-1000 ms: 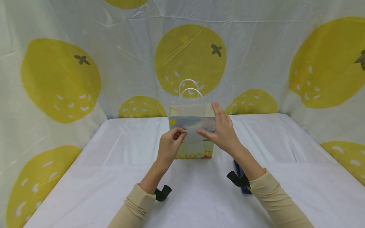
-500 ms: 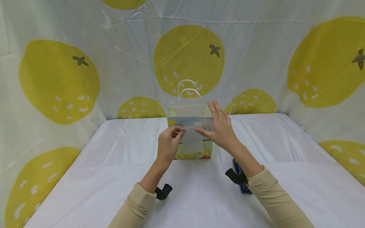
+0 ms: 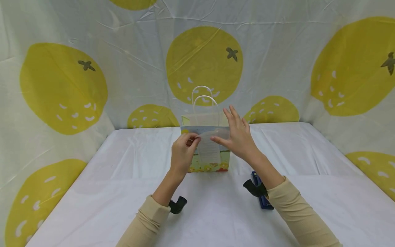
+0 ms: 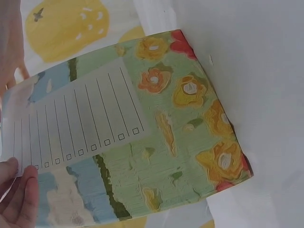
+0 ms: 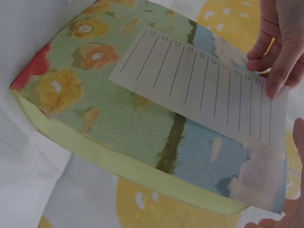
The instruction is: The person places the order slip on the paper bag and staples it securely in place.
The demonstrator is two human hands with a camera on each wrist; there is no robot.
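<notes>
A paper gift bag [image 3: 224, 164] printed with flowers stands upright on the table. In front of it is a thin translucent checklist sheet [image 3: 208, 152] with ruled lines and small boxes. My left hand [image 3: 182, 156] pinches the sheet's upper left corner between thumb and fingers, as the left wrist view shows with the sheet [image 4: 80, 114]. My right hand [image 3: 242, 142] is spread beside the bag's upper right side, its thumb near the sheet's upper right. Whether that thumb touches the sheet, I cannot tell. In the right wrist view, the sheet [image 5: 199, 80] lies against or just before the bag [image 5: 142, 123].
Beneath my right forearm lies a dark blue object [image 3: 266, 203], partly covered by a black wrist mount [image 3: 255, 188]. Two white twisted handles [image 3: 206, 96] rise from the bag. A lemon-patterned curtain [image 3: 129, 51] hangs behind the white table [image 3: 210, 212].
My left hand has risen slightly with the sheet's upper edge. The right hand's fingers have lifted and shifted a little left, and the sheet's top now curves more.
</notes>
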